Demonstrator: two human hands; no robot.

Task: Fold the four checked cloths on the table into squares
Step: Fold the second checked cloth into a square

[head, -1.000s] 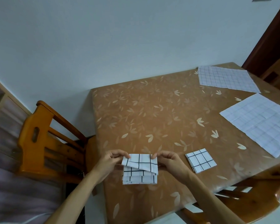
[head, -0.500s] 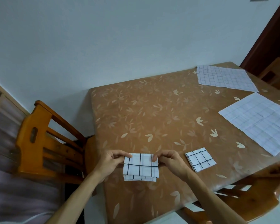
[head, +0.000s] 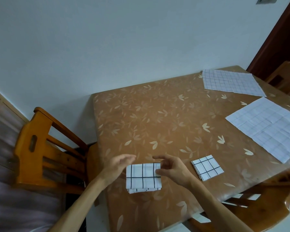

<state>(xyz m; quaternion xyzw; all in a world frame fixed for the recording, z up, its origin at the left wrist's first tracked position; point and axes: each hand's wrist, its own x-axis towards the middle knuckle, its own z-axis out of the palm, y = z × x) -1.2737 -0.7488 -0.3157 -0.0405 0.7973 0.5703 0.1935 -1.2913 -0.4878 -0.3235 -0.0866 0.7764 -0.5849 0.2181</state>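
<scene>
A folded white cloth with black checks [head: 143, 177] lies flat near the table's front left edge. My left hand [head: 119, 164] hovers just above its left corner with fingers straight, holding nothing. My right hand [head: 172, 169] is beside its right edge, fingers loosely spread, thumb over the cloth's corner. A smaller folded checked square [head: 207, 167] lies to the right. Two unfolded checked cloths lie flat: one at the far right corner [head: 231, 82], one along the right edge [head: 268, 128].
The table [head: 157, 118] has a brown leaf-patterned cover and stands against a pale wall. An orange wooden chair [head: 45, 148] stands at its left side, another chair [head: 268, 203] at the front right. A dark door frame [head: 278, 36] is at far right.
Both hands folded the top flap down onto the cloth, then let go of its upper corners and lifted off. The cloth now lies as a flat square stack.
</scene>
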